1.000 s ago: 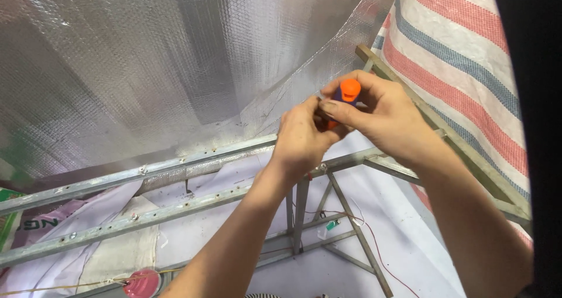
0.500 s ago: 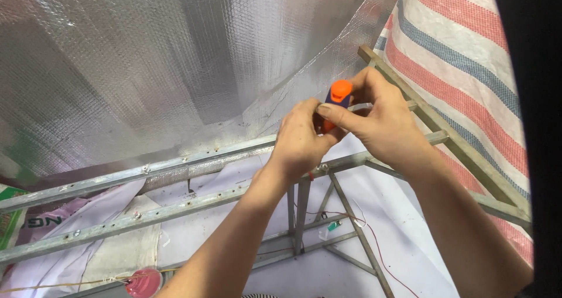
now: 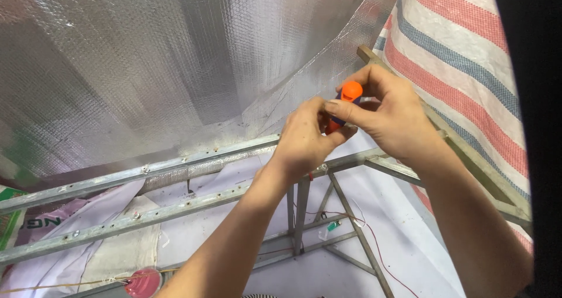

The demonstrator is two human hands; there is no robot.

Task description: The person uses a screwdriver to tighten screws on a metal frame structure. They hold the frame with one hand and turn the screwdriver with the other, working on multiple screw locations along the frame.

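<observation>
Reference landmark: the upper metal rail of the frame, which runs across the view from lower left to the hands.

1. Nearest the camera, two bare forearms rise from the bottom edge and meet just above the right end of the rail.
2. The left hand is closed around the lower, blue part of a screwdriver with an orange cap. The right hand grips the orange top, thumb and forefinger pinched on it. Both hands are pressed together on the tool; neither is free.
3. The tool stands roughly upright, just above the rail's right end. Its tip is hidden behind the left hand, so what it bears on cannot be told.
4. Below the rail, a second rail runs parallel, with thin upright struts dropping from the junction. A red wire trails beneath, and a pink round object lies at lower left.
5. Beyond the rail, silver foil insulation sheet fills the background. To its right hangs a striped tarpaulin along a diagonal beam.

Step in hand, as judged: driving or seating a fastener at the rail joint. The next move calls for steady downward pressure with the left hand guiding while the right turns.
</observation>
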